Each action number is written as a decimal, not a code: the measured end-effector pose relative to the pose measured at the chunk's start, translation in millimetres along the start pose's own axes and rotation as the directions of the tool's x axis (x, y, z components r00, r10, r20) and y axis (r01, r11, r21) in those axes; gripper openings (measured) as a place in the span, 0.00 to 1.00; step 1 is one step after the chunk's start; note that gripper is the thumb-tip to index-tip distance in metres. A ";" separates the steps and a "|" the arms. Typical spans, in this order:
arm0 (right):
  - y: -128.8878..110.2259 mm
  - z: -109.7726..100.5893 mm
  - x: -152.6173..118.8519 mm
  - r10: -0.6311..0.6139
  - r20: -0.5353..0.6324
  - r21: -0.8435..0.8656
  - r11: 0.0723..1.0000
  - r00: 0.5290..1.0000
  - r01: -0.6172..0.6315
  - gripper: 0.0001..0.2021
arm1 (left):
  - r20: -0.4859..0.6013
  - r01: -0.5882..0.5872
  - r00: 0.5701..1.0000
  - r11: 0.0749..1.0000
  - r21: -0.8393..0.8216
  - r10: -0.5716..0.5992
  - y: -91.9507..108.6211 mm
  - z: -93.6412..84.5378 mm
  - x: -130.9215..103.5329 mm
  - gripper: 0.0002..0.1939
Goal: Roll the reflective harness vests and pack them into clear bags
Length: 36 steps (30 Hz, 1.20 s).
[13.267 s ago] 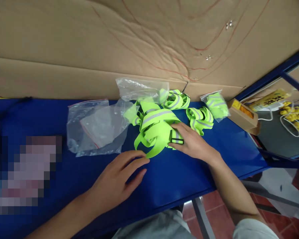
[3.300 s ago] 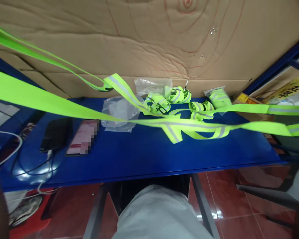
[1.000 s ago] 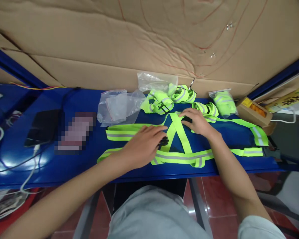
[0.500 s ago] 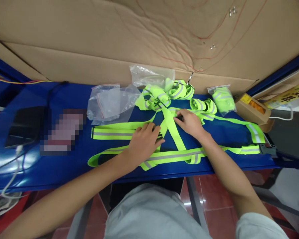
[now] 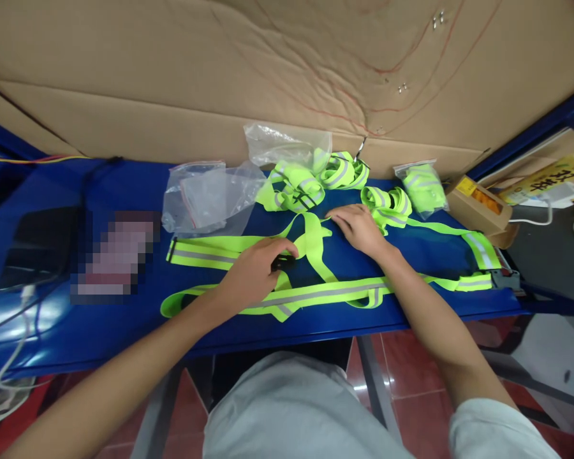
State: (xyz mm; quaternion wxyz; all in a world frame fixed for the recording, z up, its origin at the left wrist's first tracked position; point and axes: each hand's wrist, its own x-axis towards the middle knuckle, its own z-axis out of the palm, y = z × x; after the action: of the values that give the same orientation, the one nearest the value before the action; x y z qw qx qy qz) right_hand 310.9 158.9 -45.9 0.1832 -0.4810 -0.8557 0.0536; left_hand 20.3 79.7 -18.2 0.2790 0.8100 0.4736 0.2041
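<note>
A neon-yellow reflective strap harness (image 5: 325,294) with grey stripes lies spread across the blue table. My left hand (image 5: 256,271) is curled around a black plastic buckle (image 5: 283,262) at the harness's middle. To the right, my right hand (image 5: 358,231) is closed with its fingertips on a piece of yellow strap (image 5: 316,234), which bends up in a loose loop between both hands. Another dark buckle (image 5: 506,279) lies at the harness's right end. Just beyond my hands sit rolled reflective straps (image 5: 299,185), several in a loose heap.
Clear plastic bags (image 5: 205,197) lie at the back left, near a dark phone-like device (image 5: 41,245) with a white cable. A bagged yellow strap bundle (image 5: 423,186) and a small cardboard box (image 5: 478,207) stand at the right. Behind rises a cardboard wall (image 5: 172,76).
My left hand has drawn a little left and curled around the black buckle. My right fingertips have shifted left along the strap, and the strap between the hands has lifted into a loop.
</note>
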 end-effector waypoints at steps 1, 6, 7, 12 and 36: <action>4.1 -1.3 0.5 0.041 -0.024 -0.015 0.999 0.999 -0.041 0.17 | -0.005 -0.015 1.000 1.000 -0.003 0.015 -1.4 -2.5 -3.8 0.26; 23.1 -14.8 -0.5 0.218 -0.158 -0.108 0.966 0.963 -0.236 0.15 | 0.001 -0.036 0.999 0.999 0.030 0.036 -6.7 -13.8 -22.3 0.28; 25.2 -17.4 -1.0 0.240 -0.171 -0.123 0.957 0.956 -0.262 0.14 | 0.001 -0.029 1.000 0.999 0.037 0.029 -7.0 -15.6 -24.6 0.28; 23.3 -24.2 -3.3 0.305 -0.206 -0.178 0.923 0.930 -0.342 0.13 | -0.023 -0.061 0.998 0.993 0.099 0.063 -6.2 -13.7 -25.7 0.31; 15.2 -48.9 -14.3 0.234 0.030 0.196 0.952 0.972 -0.235 0.15 | -0.015 0.233 0.970 0.943 -0.236 -0.243 -12.5 -15.8 0.9 0.20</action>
State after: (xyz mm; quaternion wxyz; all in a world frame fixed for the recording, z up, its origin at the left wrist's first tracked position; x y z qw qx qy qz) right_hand 347.6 150.8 -8.4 0.2198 -0.5583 -0.7835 0.1617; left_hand 3.2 89.5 -14.1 0.3840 0.7040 0.5469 0.2404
